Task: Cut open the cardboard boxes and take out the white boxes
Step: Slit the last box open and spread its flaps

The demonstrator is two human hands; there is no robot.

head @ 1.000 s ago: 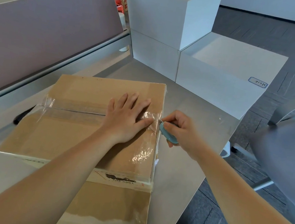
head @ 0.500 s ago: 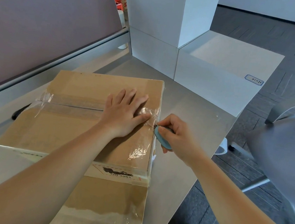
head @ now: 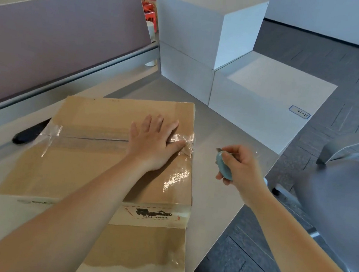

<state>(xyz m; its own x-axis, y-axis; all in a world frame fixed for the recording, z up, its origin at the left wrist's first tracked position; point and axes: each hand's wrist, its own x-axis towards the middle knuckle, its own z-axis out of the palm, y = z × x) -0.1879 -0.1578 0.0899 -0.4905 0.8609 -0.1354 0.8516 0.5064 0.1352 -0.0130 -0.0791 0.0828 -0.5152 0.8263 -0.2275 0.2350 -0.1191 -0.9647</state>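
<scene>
Head view: a taped cardboard box (head: 105, 149) lies on the counter (head: 212, 195) near its right edge. The left hand (head: 153, 144) presses flat on the lid beside the seam. The right hand (head: 240, 165) grips a blue cutter (head: 224, 166), blade clear of the box. White boxes (head: 208, 27) stand at the far edge. Best to slice shallow along the seam, away from the flat hand.
</scene>
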